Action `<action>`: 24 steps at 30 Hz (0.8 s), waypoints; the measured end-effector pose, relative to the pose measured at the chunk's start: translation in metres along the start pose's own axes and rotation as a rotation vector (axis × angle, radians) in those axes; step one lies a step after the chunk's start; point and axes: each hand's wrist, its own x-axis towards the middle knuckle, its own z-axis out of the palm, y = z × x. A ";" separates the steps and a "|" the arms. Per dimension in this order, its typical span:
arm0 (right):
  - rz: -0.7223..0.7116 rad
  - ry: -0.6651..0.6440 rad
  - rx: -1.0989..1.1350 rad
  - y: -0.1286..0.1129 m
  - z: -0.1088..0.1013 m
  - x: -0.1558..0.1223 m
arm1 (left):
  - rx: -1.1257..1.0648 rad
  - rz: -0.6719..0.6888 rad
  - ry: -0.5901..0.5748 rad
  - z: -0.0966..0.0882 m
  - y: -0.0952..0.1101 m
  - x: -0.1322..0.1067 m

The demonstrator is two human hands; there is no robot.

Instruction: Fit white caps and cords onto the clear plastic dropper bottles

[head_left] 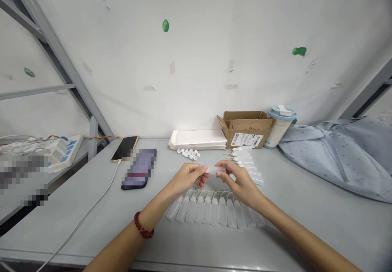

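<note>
My left hand (187,177) and my right hand (239,182) meet above the grey table (306,223), each pinching one end of a small translucent plastic bottle (214,169) held sideways between them. A red bead bracelet (142,226) circles my left wrist. Just below the hands lies a row of several similar small bottles (214,210), laid side by side with their caps pointing away. More such bottles (246,161) lie in a loose pile just beyond my right hand. A cluster of small white caps (189,153) sits further back.
A stack of white trays (198,139), an open cardboard box (245,129) and a lidded cup (280,127) stand by the wall. A charging phone (125,148) and a dark phone (139,168) lie left. Pale blue cloth (343,153) covers the right side. A power strip (61,149) sits far left.
</note>
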 end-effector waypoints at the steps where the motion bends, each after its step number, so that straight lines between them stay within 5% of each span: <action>1: -0.012 -0.002 -0.008 0.000 0.000 0.000 | -0.002 0.007 0.000 0.000 0.000 0.000; 8: -0.045 -0.051 -0.005 -0.007 -0.006 0.001 | 0.113 0.128 -0.018 0.000 0.005 -0.002; 17: 0.234 -0.154 0.346 0.003 -0.007 0.006 | 0.350 0.294 0.059 0.010 0.009 -0.009; 24: 0.144 -0.110 0.250 -0.006 -0.005 0.004 | 0.254 0.199 0.047 0.008 0.005 -0.004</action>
